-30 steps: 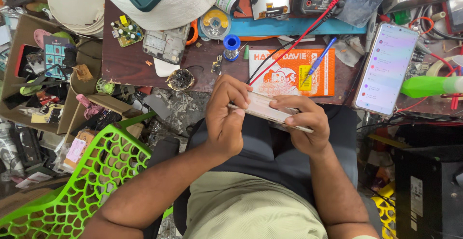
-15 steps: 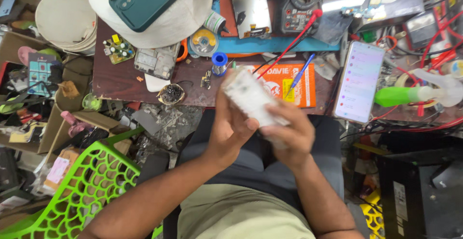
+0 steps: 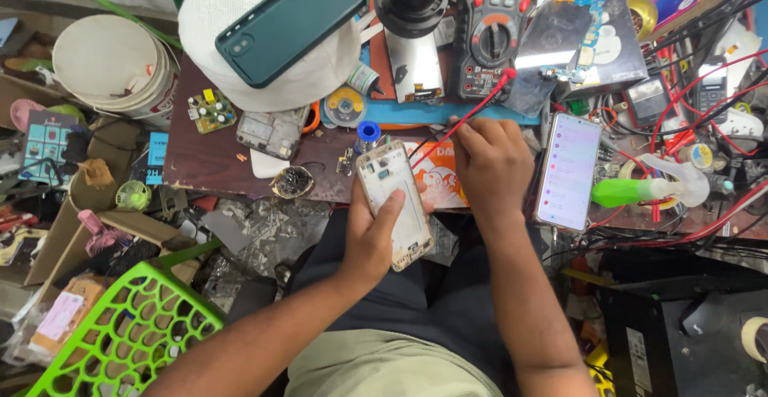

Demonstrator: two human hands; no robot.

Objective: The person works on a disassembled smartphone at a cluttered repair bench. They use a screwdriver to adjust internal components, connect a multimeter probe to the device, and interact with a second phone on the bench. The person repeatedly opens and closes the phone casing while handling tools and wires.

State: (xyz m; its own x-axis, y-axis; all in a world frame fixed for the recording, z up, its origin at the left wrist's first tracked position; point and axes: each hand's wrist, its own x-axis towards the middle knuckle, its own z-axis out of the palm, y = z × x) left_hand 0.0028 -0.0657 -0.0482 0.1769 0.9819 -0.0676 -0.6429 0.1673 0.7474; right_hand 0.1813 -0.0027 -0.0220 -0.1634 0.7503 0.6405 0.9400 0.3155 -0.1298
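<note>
My left hand (image 3: 374, 235) grips a white opened phone body (image 3: 394, 203), held upright over my lap with the thumb across its face. My right hand (image 3: 490, 163) has left the phone and rests on the orange booklet (image 3: 436, 182) at the table's front edge, its fingers curled by a red probe wire (image 3: 462, 123) and a thin tool. Whether it grips the tool is unclear. The wire runs up to a multimeter (image 3: 493, 38).
A lit smartphone (image 3: 568, 170) lies right of my right hand, beside a green spray bottle (image 3: 632, 192). A dark green phone (image 3: 290, 22) sits on a white hat. A blue solder spool (image 3: 367, 132), circuit boards and tangled red wires crowd the table. A green plastic chair (image 3: 128, 334) stands lower left.
Both hands held the phone body a second ago. Now only my left hand holds it, turned upright, and my right hand has moved up to the orange booklet.
</note>
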